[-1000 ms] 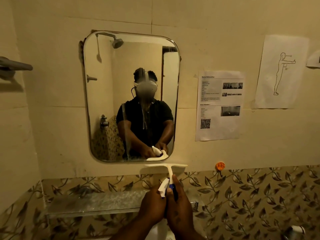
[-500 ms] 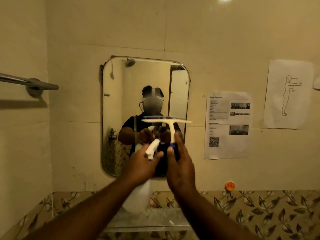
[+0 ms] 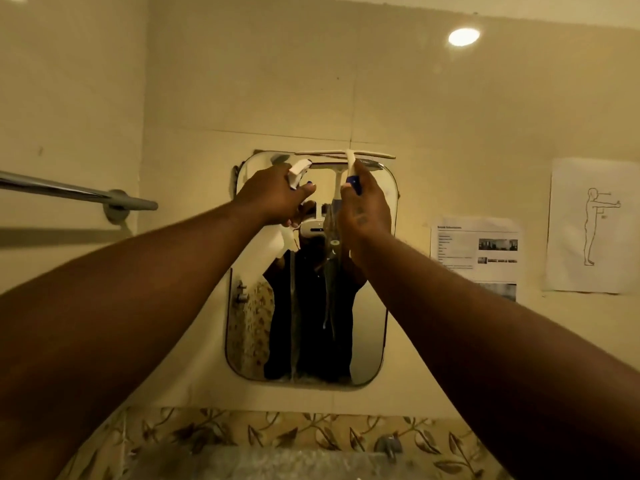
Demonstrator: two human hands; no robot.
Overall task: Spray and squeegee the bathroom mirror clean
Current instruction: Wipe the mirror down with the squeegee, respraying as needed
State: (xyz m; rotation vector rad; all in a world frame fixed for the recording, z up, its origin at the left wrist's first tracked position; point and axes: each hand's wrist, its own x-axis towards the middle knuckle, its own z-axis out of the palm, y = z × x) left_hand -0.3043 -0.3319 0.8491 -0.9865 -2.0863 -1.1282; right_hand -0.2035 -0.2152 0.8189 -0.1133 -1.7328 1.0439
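Note:
The rounded rectangular mirror (image 3: 367, 323) hangs on the beige tiled wall ahead, with wet streaks running down its middle. My right hand (image 3: 365, 206) grips the handle of a white squeegee (image 3: 346, 156), whose blade lies level along the mirror's top edge. My left hand (image 3: 277, 195) holds a white spray bottle (image 3: 298, 172) just left of it, nozzle near the upper left of the glass. Most of the bottle's body is hidden behind that hand and forearm. Both arms reach up and forward.
A metal towel bar (image 3: 76, 194) juts from the left wall at hand height. Two printed sheets (image 3: 476, 252) (image 3: 592, 225) are taped to the wall on the right. A leaf-patterned tile band (image 3: 277, 434) and a tap (image 3: 389, 445) lie below the mirror.
Both hands have risen from below the mirror to its top edge, carrying the squeegee and the spray bottle. The camera has tilted up, so the mirror sits lower in the picture.

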